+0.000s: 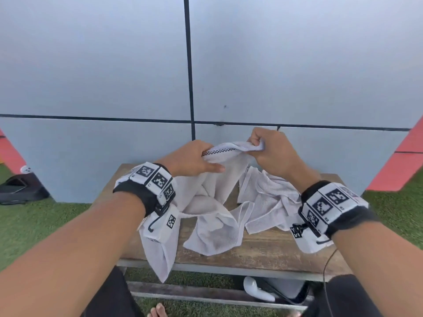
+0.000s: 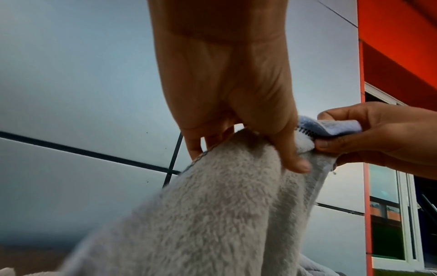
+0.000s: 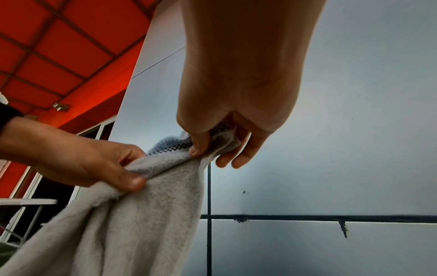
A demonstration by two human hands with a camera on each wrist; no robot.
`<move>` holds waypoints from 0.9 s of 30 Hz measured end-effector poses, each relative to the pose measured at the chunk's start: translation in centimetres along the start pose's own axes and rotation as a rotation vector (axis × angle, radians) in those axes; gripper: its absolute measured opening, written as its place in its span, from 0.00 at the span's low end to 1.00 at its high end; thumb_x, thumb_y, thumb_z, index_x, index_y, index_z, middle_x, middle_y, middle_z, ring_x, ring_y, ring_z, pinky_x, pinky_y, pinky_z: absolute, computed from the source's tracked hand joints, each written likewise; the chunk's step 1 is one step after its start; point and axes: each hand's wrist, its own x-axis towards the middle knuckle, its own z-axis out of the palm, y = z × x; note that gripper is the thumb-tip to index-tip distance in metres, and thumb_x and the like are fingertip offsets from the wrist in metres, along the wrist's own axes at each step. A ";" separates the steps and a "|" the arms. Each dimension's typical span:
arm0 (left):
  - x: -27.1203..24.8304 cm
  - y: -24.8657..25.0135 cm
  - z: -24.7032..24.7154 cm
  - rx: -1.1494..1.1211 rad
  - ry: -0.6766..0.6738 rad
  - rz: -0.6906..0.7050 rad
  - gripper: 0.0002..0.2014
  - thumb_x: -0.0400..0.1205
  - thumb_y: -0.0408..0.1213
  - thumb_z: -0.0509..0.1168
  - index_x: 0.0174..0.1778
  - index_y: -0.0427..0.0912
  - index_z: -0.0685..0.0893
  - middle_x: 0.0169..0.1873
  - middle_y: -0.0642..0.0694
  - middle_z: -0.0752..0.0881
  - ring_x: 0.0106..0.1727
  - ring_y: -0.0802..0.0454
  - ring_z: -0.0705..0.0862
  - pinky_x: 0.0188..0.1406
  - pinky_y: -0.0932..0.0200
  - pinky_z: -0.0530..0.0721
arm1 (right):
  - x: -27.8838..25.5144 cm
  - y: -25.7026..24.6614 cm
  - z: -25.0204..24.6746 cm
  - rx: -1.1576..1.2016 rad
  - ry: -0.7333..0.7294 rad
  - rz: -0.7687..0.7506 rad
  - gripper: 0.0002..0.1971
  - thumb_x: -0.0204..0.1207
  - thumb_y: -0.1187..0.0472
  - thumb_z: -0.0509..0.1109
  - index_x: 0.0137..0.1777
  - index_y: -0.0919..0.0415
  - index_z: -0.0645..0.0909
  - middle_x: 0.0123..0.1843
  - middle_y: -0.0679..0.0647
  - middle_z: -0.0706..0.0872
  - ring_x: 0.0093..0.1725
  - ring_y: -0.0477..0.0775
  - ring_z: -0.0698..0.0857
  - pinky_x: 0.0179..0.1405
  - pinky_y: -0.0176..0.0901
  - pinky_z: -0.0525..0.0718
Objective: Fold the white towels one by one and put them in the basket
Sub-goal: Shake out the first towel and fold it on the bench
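Note:
A white towel (image 1: 229, 149) with a black checked border hangs bunched between both hands above the wooden table (image 1: 263, 250). My left hand (image 1: 211, 159) grips its upper edge, thumb pressed on the cloth. Close to the right of it, my right hand (image 1: 256, 146) pinches the same edge at a corner. In the left wrist view the left hand (image 2: 236, 134) clasps the towel (image 2: 212, 205), with the right hand (image 2: 378, 136) beside it. The right wrist view has the right hand (image 3: 212, 149) pinching the towel (image 3: 141, 205). Several more crumpled white towels (image 1: 263, 202) lie on the table. No basket is in view.
A grey panelled wall (image 1: 297, 65) rises just behind the table. One towel (image 1: 160, 255) droops over the table's front left edge. Below the table lie a white controller (image 1: 258, 291) and a dark case. A black bag (image 1: 18, 188) sits on the grass at the left.

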 end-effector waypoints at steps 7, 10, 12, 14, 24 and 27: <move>1.0 0.3 0.3 -0.150 0.121 0.030 0.18 0.81 0.52 0.71 0.36 0.44 0.76 0.29 0.53 0.73 0.28 0.59 0.70 0.29 0.64 0.68 | 0.8 2.1 1.1 -0.069 -0.022 0.096 0.22 0.69 0.73 0.69 0.29 0.53 0.60 0.29 0.53 0.75 0.32 0.56 0.68 0.30 0.48 0.68; 1.9 -0.2 0.6 -0.085 0.209 0.061 0.16 0.84 0.47 0.69 0.39 0.40 0.74 0.29 0.51 0.72 0.28 0.57 0.69 0.31 0.59 0.67 | 1.3 2.4 0.9 -0.093 -0.111 0.162 0.18 0.69 0.71 0.73 0.32 0.53 0.67 0.36 0.52 0.79 0.37 0.57 0.73 0.34 0.46 0.71; 2.4 -0.6 0.8 -0.078 0.227 0.102 0.15 0.82 0.43 0.71 0.39 0.41 0.74 0.29 0.52 0.72 0.28 0.59 0.68 0.30 0.60 0.66 | 1.0 1.7 1.1 0.025 -0.229 0.188 0.14 0.70 0.64 0.79 0.48 0.53 0.76 0.48 0.50 0.83 0.46 0.55 0.80 0.45 0.43 0.77; 2.6 -0.6 1.1 -0.089 0.191 0.164 0.16 0.80 0.41 0.74 0.39 0.41 0.72 0.30 0.52 0.70 0.29 0.59 0.65 0.30 0.62 0.65 | 0.7 1.0 1.7 0.206 -0.313 0.237 0.27 0.71 0.56 0.81 0.67 0.52 0.73 0.58 0.50 0.82 0.55 0.50 0.82 0.54 0.43 0.79; 1.0 -4.6 0.2 0.331 -0.115 -0.132 0.11 0.80 0.45 0.73 0.47 0.42 0.83 0.35 0.51 0.80 0.40 0.49 0.80 0.35 0.56 0.71 | 1.0 3.4 4.1 0.078 0.008 0.116 0.06 0.74 0.64 0.79 0.39 0.55 0.85 0.22 0.43 0.73 0.24 0.37 0.74 0.27 0.28 0.69; -0.2 -8.1 1.4 0.296 -0.067 -0.203 0.23 0.80 0.56 0.71 0.30 0.40 0.79 0.26 0.48 0.77 0.30 0.49 0.76 0.31 0.55 0.69 | 0.0 5.6 5.0 0.019 -0.117 0.138 0.13 0.73 0.57 0.80 0.30 0.52 0.82 0.20 0.45 0.70 0.23 0.42 0.70 0.29 0.33 0.67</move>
